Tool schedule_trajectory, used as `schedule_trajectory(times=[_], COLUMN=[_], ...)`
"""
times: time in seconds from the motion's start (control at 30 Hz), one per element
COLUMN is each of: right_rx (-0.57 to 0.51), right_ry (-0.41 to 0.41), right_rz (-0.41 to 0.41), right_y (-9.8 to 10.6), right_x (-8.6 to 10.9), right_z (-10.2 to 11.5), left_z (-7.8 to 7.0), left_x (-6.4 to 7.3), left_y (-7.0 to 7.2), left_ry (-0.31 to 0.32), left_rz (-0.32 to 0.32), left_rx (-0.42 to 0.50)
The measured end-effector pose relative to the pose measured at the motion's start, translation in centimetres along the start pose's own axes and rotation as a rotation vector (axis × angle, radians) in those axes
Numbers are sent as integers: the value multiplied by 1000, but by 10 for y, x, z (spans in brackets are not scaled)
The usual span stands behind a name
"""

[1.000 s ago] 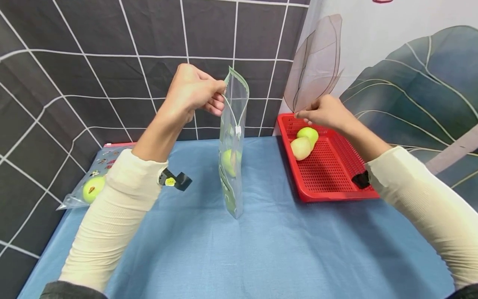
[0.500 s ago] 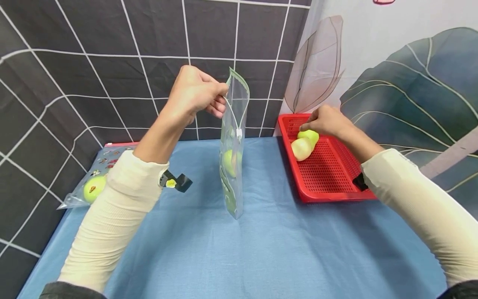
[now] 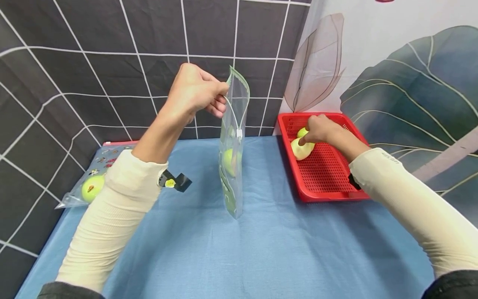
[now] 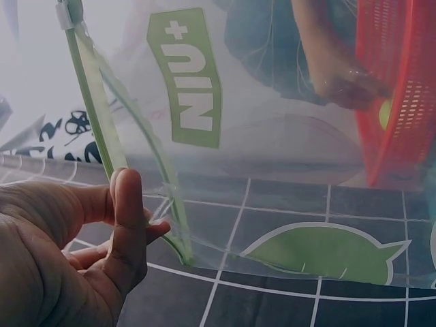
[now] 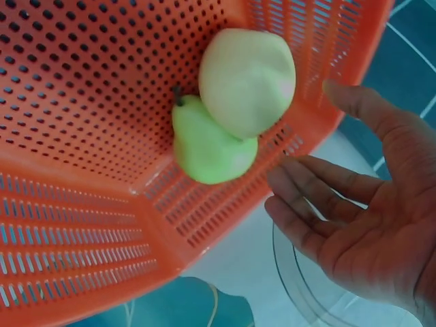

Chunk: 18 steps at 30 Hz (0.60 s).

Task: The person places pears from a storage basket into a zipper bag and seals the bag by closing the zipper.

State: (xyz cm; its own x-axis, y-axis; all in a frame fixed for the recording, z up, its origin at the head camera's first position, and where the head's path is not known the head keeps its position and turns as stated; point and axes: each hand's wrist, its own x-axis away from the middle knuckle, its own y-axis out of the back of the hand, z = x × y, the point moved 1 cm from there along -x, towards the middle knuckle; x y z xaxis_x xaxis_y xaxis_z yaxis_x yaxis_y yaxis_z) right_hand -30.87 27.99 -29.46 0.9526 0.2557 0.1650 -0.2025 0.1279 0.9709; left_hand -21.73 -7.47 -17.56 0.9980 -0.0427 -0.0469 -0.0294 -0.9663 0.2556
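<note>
My left hand (image 3: 196,92) pinches the top edge of a clear slider bag (image 3: 233,197) with green trim, which hangs upright with its mouth parted. Inside the bag is a round green fruit (image 3: 229,162). In the left wrist view, the thumb and fingers grip the bag's rim (image 4: 99,102). My right hand (image 3: 322,129) is over the red basket (image 3: 325,196), its thumb and fingers spread beside the fruit and holding nothing. A pale yellow peach (image 5: 248,82) lies against a green pear (image 5: 208,146) in the basket; the hand partly covers both in the head view.
At the far left lies another clear bag (image 3: 106,160) with a red zip and a green fruit (image 3: 92,187) inside, partly behind my left sleeve. A blue cloth (image 3: 224,257) covers the table. Dark grid-patterned fabric (image 3: 149,33) and a leaf-print curtain (image 3: 407,79) stand behind.
My right hand has come down and left from above the basket's back rim to the two fruits, with its fingers parting. My left hand and the bag stay almost still.
</note>
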Motion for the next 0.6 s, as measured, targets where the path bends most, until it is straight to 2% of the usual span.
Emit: schedule_trajectory(times=[0.27, 0.47, 0.57, 0.6], right_rx=[83, 173, 203, 227], right_ry=[12, 141, 215, 260], right_rz=[80, 108, 102, 79], right_y=[-11, -19, -27, -34], right_x=[-7, -11, -19, -27], right_z=[5, 4, -4, -14], left_z=[0, 0, 0, 0], left_x=[-1, -1, -1, -1], left_y=[-2, -2, -3, -3], left_ry=[7, 7, 9, 9], left_rz=[-1, 1, -1, -2], left_rx=[-9, -24, -25, -26])
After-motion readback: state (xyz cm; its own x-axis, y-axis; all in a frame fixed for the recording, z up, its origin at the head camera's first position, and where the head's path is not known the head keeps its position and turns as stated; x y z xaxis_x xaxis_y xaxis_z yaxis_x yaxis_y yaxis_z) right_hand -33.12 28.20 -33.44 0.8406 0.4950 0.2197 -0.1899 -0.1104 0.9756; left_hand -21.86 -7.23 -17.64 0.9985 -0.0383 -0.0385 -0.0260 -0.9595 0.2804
